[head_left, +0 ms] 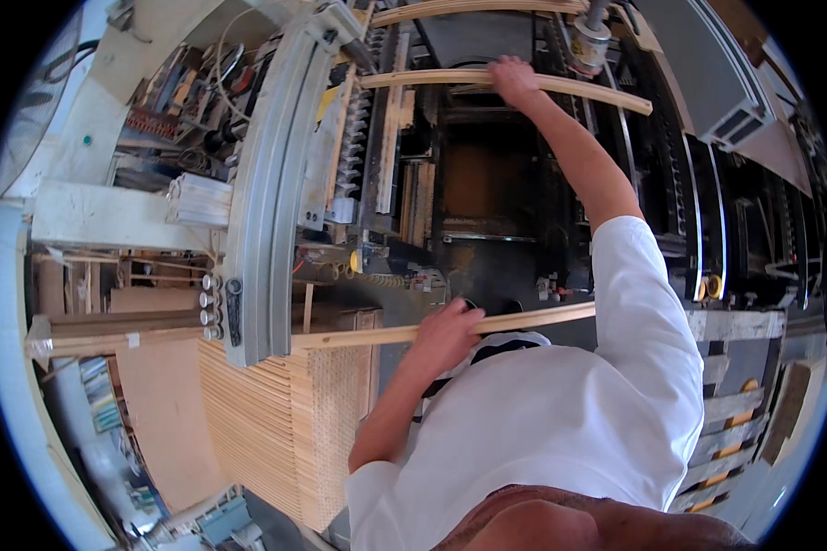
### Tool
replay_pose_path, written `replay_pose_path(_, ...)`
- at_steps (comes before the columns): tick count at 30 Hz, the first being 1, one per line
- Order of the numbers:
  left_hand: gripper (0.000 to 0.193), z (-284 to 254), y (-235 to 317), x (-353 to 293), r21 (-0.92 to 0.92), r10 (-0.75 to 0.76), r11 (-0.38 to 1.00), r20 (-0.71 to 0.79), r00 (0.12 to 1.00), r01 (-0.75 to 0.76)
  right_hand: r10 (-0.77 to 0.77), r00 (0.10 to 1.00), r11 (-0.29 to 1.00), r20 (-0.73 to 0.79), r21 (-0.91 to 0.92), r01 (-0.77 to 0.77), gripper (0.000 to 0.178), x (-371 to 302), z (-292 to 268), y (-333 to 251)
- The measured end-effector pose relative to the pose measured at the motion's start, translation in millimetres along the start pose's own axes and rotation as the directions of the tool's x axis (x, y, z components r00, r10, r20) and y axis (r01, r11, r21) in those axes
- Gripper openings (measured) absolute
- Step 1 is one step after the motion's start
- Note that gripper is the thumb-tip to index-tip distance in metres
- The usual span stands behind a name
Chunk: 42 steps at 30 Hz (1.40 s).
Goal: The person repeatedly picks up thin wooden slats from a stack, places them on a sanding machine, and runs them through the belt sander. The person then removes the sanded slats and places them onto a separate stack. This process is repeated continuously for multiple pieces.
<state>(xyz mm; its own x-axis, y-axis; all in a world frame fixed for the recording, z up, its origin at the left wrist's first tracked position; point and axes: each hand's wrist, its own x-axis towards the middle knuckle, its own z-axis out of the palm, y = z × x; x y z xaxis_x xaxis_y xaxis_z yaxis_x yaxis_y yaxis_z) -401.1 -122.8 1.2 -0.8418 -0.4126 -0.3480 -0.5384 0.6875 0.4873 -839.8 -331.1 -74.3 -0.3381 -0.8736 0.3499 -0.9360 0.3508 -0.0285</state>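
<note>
My left hand (450,332) is closed around a long thin wooden slat (542,318) that lies across in front of my chest, just above a stack of similar slats (266,427). My right arm reaches far forward, and my right hand (513,79) grips a second, slightly curved wooden slat (606,95) lying across the top of a dark machine (487,184). Another curved slat (478,11) rests further back at the upper edge of the view. My white shirt fills the lower middle of the picture.
A grey curved metal rail (266,184) runs down the machine's left side, with several silver rollers (210,301) at its foot. Tools and clutter crowd a bench (184,101) at upper left. A wooden pallet (735,404) lies at lower right.
</note>
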Motion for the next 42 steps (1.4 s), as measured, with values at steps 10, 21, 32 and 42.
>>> replay_pose_path(10, 0.042, 30.4, -69.7, -110.7, -0.21, -0.468, 0.879, -0.207, 0.859, 0.428, 0.004, 0.999, 0.999, -0.038, -0.036, -0.006, 0.019, 21.2, 5.7, 18.9)
replay_pose_path(21, 0.037, 106.4, -97.6, -236.3, -0.651, -0.872, 0.428, -0.114, 0.476, 0.627, 0.089, 0.971, 0.996, 0.221, -0.019, -0.087, 0.037, 34.5, 9.2, 28.9)
replay_pose_path(32, 0.027, 124.0, -150.1, -405.8, -0.963, -0.972, 0.198, -0.169, 0.163, 0.181, 0.065, 0.998, 0.998, -0.011, 0.007, -0.065, 0.048, 16.7, -26.5, -38.0)
replay_pose_path(42, 0.044, 47.4, -428.6, -400.2, -0.951, -0.908, 0.286, -0.309, -0.282, 0.119, -0.493, 0.828, 0.358, 0.265, 0.93, -0.085, 0.026, -230.6, -37.9, -269.3)
